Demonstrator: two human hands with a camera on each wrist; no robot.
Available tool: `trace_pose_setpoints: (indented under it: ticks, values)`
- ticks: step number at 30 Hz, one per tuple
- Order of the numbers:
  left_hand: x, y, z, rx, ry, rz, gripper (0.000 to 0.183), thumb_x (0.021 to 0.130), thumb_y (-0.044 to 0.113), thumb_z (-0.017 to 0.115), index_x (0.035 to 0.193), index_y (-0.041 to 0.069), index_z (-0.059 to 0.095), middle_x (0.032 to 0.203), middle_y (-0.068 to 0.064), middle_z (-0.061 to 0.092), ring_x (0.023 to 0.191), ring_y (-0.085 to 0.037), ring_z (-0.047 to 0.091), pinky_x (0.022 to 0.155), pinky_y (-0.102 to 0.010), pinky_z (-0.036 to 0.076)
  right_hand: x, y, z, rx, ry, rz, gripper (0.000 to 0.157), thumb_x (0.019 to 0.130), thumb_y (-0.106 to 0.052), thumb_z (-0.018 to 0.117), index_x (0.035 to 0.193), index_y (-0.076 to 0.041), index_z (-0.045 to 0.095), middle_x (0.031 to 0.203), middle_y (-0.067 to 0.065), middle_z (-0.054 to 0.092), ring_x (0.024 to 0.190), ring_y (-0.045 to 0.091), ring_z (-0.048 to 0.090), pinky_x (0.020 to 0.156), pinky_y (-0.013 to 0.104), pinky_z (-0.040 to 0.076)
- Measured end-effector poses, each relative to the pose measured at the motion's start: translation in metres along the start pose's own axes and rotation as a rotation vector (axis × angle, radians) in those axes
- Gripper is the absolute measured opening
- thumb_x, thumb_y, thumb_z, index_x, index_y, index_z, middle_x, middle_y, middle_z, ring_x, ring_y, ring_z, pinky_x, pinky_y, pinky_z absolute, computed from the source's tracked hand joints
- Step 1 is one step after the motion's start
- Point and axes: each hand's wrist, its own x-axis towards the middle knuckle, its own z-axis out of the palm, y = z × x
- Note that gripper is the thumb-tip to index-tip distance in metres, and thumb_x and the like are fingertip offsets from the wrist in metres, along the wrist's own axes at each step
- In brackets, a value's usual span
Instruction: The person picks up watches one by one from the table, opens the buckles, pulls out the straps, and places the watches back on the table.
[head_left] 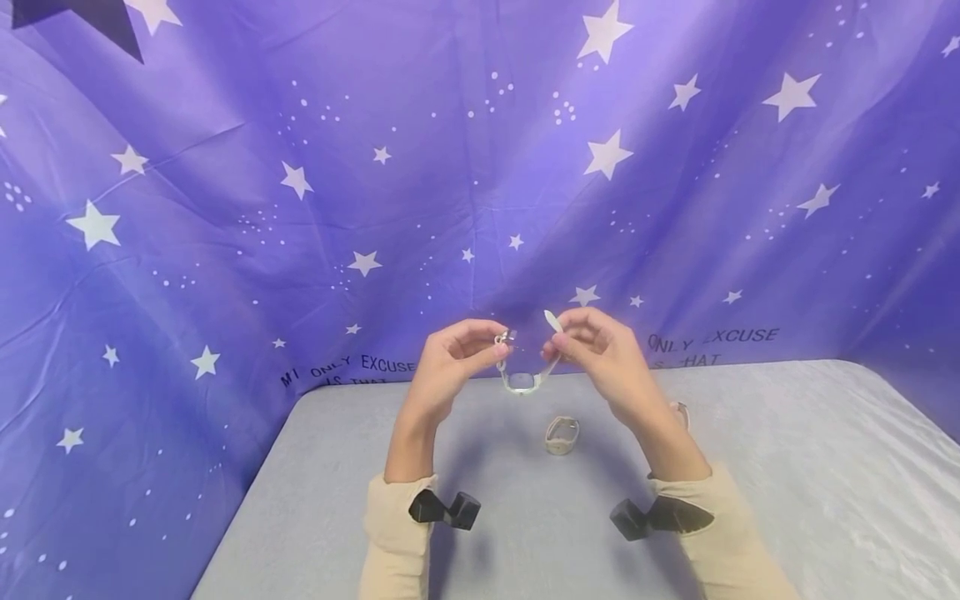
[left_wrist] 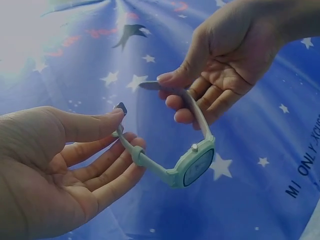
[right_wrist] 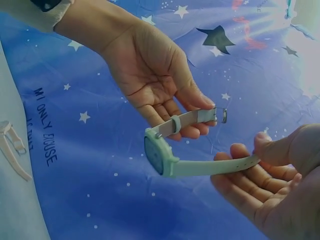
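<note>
A pale green wristwatch (head_left: 522, 383) hangs in the air between both hands, its strap unfastened and its squarish case lowest. My left hand (head_left: 447, 364) pinches the buckle end of the strap between thumb and fingers; the metal buckle (right_wrist: 224, 115) sticks out past the thumb in the right wrist view. The pointed, holed end of the strap is pinched by my right hand (head_left: 602, 357), with the tip (left_wrist: 149, 85) showing beyond the thumb. In the left wrist view the crown and the side of the case (left_wrist: 195, 165) are visible.
On the grey cloth-covered table (head_left: 322, 500) stands a beige watch (head_left: 562, 435), below the hands. Another watch (head_left: 681, 414), partly hidden by the right forearm, lies to the right; its pinkish strap (right_wrist: 14, 155) shows in the right wrist view. A purple star-printed curtain (head_left: 450, 167) hangs behind.
</note>
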Motion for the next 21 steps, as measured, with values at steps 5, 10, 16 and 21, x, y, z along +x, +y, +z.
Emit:
trace_pose_setpoints:
  ticks: [5, 10, 16, 21]
  values:
    - [-0.008, 0.010, -0.005, 0.023, 0.009, 0.022, 0.026, 0.089, 0.002, 0.074, 0.113, -0.005, 0.069, 0.100, 0.003, 0.076, 0.095, -0.022, 0.074, 0.091, -0.036, 0.060, -0.004, -0.005, 0.007, 0.047, 0.000, -0.069, 0.014, 0.099, 0.001, 0.060, 0.109, -0.009, 0.061, 0.090, -0.004, 0.075, 0.088, 0.011, 0.073, 0.094, 0.029, 0.060]
    - [-0.013, 0.017, -0.010, 0.037, 0.009, 0.035, 0.026, 0.089, 0.002, 0.073, 0.114, -0.005, 0.068, 0.099, 0.005, 0.075, 0.092, -0.015, 0.072, 0.090, -0.034, 0.060, -0.006, -0.009, 0.011, 0.085, -0.012, -0.095, 0.015, 0.100, -0.001, 0.059, 0.110, -0.011, 0.060, 0.092, -0.004, 0.075, 0.090, 0.011, 0.073, 0.093, 0.028, 0.060]
    - [-0.012, 0.020, -0.018, 0.020, -0.008, 0.013, 0.026, 0.090, 0.000, 0.071, 0.115, -0.007, 0.066, 0.097, 0.005, 0.075, 0.092, -0.016, 0.072, 0.091, -0.034, 0.060, -0.003, -0.012, 0.016, 0.083, -0.035, -0.071, 0.012, 0.101, -0.003, 0.058, 0.113, -0.006, 0.057, 0.095, -0.004, 0.076, 0.095, 0.012, 0.074, 0.094, 0.031, 0.060]
    - [-0.009, 0.020, -0.025, -0.011, -0.018, -0.042, 0.027, 0.091, 0.000, 0.070, 0.116, -0.008, 0.064, 0.097, 0.003, 0.075, 0.092, -0.014, 0.074, 0.092, -0.034, 0.060, 0.004, -0.010, 0.021, 0.087, -0.077, -0.040, 0.009, 0.103, -0.008, 0.057, 0.112, -0.009, 0.056, 0.098, -0.003, 0.076, 0.099, 0.014, 0.074, 0.096, 0.034, 0.059]
